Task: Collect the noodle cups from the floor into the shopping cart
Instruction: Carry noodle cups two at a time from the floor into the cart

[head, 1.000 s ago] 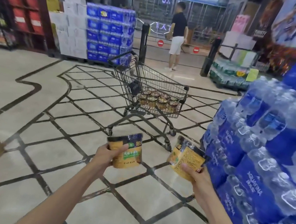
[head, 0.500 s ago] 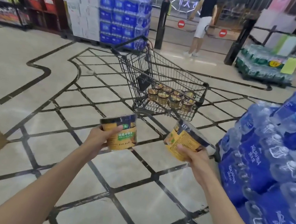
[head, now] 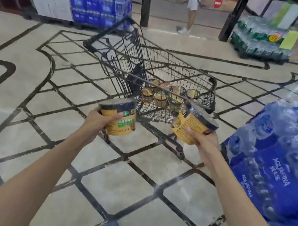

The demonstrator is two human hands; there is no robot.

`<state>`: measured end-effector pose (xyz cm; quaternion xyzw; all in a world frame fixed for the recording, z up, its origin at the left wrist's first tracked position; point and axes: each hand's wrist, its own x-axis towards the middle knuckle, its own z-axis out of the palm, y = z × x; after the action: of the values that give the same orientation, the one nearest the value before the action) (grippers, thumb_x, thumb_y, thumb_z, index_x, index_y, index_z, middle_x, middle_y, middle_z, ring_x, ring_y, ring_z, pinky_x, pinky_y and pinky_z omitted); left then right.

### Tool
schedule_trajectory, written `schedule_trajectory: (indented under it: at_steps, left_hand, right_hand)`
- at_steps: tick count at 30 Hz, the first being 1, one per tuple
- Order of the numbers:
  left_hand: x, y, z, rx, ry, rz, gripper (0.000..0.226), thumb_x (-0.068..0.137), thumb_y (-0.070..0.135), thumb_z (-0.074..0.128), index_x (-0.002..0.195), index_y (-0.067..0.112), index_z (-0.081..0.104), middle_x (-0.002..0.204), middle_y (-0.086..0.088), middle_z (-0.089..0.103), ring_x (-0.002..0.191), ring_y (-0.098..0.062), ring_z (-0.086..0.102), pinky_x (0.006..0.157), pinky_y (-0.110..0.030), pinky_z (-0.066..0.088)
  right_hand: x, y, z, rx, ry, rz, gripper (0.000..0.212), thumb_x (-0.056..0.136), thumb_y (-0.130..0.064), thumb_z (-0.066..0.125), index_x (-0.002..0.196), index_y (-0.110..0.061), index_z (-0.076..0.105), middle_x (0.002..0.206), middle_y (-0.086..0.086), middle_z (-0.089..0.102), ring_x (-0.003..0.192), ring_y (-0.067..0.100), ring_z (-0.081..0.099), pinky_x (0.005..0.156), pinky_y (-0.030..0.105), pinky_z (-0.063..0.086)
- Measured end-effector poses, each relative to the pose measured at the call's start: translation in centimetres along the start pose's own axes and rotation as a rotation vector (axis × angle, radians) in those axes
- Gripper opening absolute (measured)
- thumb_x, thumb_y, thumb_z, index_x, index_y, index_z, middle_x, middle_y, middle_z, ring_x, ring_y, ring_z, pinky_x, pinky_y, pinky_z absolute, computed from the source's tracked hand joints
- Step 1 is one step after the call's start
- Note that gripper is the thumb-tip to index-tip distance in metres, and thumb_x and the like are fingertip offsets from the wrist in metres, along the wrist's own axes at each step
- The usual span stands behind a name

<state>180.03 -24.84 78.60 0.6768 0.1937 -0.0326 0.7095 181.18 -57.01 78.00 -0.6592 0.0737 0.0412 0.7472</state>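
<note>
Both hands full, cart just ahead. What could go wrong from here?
1. The right cup is tilted in the right hand; it may slip or land on its side.
2. Cups in the cart crowd its near end, so a drop could topple them.
3. The water packs stand close to the right arm.

Two yellow noodle cups with dark lids, the left cup (head: 119, 116) sitting upright and the right cup (head: 193, 127) tilting, are hovering before the black wire shopping cart (head: 134, 52), which is holding more cups (head: 168, 96).
</note>
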Motion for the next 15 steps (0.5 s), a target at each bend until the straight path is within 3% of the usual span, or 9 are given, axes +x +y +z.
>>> schedule_trajectory:
  at_steps: [4,6,10,13,15]
  left_hand:
    - [8.0,4.5,-0.3,0.059,-0.034,0.078,0.114,0.026,0.053,0.090,0.126,0.014,0.053,0.113,-0.002,0.068,0.103,-0.022,0.065,0.092,-0.046,0.051]
    - [11.4,6.4,0.4,0.067,-0.070,0.101,0.107,0.032,0.047,0.088,0.127,0.013,0.052,0.113,-0.002,0.067,0.104,-0.021,0.063,0.092,-0.046,0.051]
    - [19.0,9.0,2.3,0.079,-0.100,0.126,0.087,0.041,0.037,0.089,0.118,0.015,0.056,0.109,0.001,0.068,0.104,-0.019,0.063,0.091,-0.041,0.051]
    - [24.9,10.4,3.5,0.120,-0.095,0.138,0.096,0.040,0.045,0.090,0.125,0.015,0.055,0.113,-0.001,0.068,0.103,-0.020,0.065,0.092,-0.044,0.052]
    - [28.7,11.2,4.7,0.136,-0.081,0.127,0.088,0.049,0.040,0.087,0.126,0.013,0.052,0.114,-0.001,0.066,0.103,-0.020,0.063,0.088,-0.040,0.052]
  right_hand:
    - [7.5,-2.1,2.9,-0.075,0.007,-0.044,0.100,0.034,-0.044,0.094,0.124,-0.014,0.059,0.114,0.004,0.070,0.105,0.021,0.066,0.085,0.037,0.054]
    - [10.9,-3.1,3.9,-0.091,0.015,-0.031,0.107,0.031,-0.044,0.094,0.127,-0.015,0.056,0.113,0.003,0.070,0.105,0.020,0.066,0.089,0.040,0.053]
    - [18.5,-3.7,4.7,-0.119,0.025,-0.012,0.087,0.042,-0.033,0.092,0.120,-0.022,0.056,0.111,0.000,0.070,0.105,0.019,0.066,0.095,0.050,0.050]
    - [24.8,-3.6,4.8,-0.174,0.009,-0.029,0.104,0.039,-0.040,0.095,0.130,-0.017,0.049,0.115,0.002,0.069,0.107,0.020,0.066,0.096,0.052,0.049]
    - [28.9,-3.7,4.9,-0.184,-0.004,0.003,0.110,0.037,-0.043,0.093,0.132,-0.016,0.046,0.116,0.000,0.068,0.106,0.019,0.065,0.098,0.051,0.048]
